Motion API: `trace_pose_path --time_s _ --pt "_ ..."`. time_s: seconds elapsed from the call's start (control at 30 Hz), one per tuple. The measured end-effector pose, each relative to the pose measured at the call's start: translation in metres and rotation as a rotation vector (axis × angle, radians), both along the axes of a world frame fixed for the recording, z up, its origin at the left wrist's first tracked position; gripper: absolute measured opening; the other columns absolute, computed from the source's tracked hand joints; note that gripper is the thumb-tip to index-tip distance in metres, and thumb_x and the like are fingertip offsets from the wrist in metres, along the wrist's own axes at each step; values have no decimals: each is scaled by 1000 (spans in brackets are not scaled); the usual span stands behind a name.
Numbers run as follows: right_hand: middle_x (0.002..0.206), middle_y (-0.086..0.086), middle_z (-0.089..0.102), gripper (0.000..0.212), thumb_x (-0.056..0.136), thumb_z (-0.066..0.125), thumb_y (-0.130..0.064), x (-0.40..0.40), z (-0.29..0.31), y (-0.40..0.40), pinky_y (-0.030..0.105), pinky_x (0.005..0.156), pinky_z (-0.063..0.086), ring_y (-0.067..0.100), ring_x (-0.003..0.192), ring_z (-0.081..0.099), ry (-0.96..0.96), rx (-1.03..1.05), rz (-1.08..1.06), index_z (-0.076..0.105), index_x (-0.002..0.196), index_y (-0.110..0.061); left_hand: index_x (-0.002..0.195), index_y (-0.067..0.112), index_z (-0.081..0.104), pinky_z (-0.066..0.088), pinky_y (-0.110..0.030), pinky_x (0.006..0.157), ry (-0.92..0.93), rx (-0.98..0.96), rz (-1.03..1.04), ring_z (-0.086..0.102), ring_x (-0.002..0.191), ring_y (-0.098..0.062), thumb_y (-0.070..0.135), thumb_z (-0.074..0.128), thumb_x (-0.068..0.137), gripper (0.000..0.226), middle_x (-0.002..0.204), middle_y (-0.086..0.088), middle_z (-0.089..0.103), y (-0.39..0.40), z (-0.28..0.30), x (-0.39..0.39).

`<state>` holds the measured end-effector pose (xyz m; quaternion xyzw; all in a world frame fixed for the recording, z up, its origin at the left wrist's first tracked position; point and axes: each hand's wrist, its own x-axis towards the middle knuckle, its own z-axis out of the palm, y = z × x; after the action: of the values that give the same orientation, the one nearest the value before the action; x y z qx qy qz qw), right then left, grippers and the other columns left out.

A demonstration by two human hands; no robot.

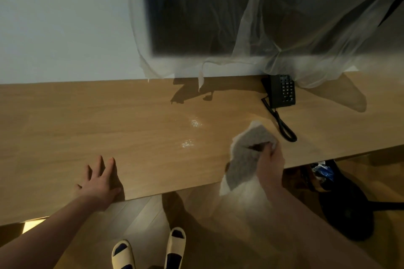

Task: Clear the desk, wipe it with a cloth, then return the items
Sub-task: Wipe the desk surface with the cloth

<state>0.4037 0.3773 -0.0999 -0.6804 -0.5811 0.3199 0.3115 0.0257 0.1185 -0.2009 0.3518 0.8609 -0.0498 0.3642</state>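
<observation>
A long wooden desk (87, 120) runs across the view. My left hand (99, 183) rests flat on its front edge, fingers spread. My right hand (270, 161) grips a grey and white cloth (247, 155), which hangs partly over the desk's front edge at the right. Two small patches of white specks (190, 133) lie on the desk between my hands. A black telephone (282, 90) with a coiled cord (282, 124) sits at the back right, beyond the cloth.
A dark screen (207, 6) draped in thin clear plastic (310, 50) hangs on the wall above the desk. Below the desk at the right stands a black chair base (345, 209). My slippered feet (148, 249) stand on the wooden floor.
</observation>
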Motion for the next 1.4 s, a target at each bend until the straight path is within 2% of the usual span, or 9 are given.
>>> trace_pose_path --time_s 0.17,0.43,0.67,0.77,0.87,0.97,1.13,1.27,1.4 --pt "152 3 52 47 111 35 -35 31 -7 46 48 114 44 25 139 49 -125 32 116 39 157 -26 161 39 -12 20 -69 120 1 12 12 -16 156 -38 45 65 96 101 168 4 -28 0 2 3" --pt "169 -10 -19 61 109 15 -51 -28 -99 -2 65 123 -5 35 156 -18 -740 -368 514 -11 162 -36 160 40 -15 20 -68 120 19 6 -6 -16 156 -38 47 62 97 100 167 4 -29 0 -1 4" --pt "172 -12 -2 52 108 23 -52 -106 -96 -67 56 125 6 30 159 -4 -628 -233 624 16 160 -51 161 41 -13 21 -67 120 24 -10 2 -16 156 -38 47 61 98 97 168 5 -28 3 4 6" --pt "167 -10 26 47 110 29 -46 -108 -91 -58 47 124 24 24 153 23 -430 -242 617 36 156 -42 160 41 -14 19 -68 120 12 -20 12 -17 156 -37 47 60 99 97 167 6 -30 3 9 7" --pt "120 -3 65 36 110 32 -39 -84 -69 -34 38 88 48 24 114 62 -267 -190 412 62 126 -27 160 40 -16 18 -69 120 -5 -29 12 -18 155 -37 46 60 99 97 166 6 -31 4 13 9" --pt "86 4 60 39 112 31 -33 -46 -39 -6 36 70 39 33 87 62 -199 -102 224 61 99 -12 160 40 -15 20 -69 119 0 -28 11 -18 156 -37 47 59 99 96 166 6 -32 3 15 10" --pt "134 8 60 42 111 34 -37 1 -38 37 45 102 46 28 121 57 -271 -33 306 55 140 -14 160 39 -17 20 -68 119 10 -35 5 -19 155 -37 48 58 99 98 165 6 -34 3 16 10" --pt "170 6 18 57 111 27 -43 -21 -87 22 52 125 22 28 155 21 -449 -260 593 23 163 -22 160 39 -18 20 -68 120 17 -25 3 -20 155 -38 46 59 99 98 165 6 -35 2 17 11" --pt "171 4 -18 58 110 15 -47 -73 -114 -18 55 127 -1 29 159 -11 -705 -216 649 -3 164 -34 161 38 -16 18 -68 121 21 -12 12 -19 155 -38 46 59 99 97 166 5 -32 3 18 13"
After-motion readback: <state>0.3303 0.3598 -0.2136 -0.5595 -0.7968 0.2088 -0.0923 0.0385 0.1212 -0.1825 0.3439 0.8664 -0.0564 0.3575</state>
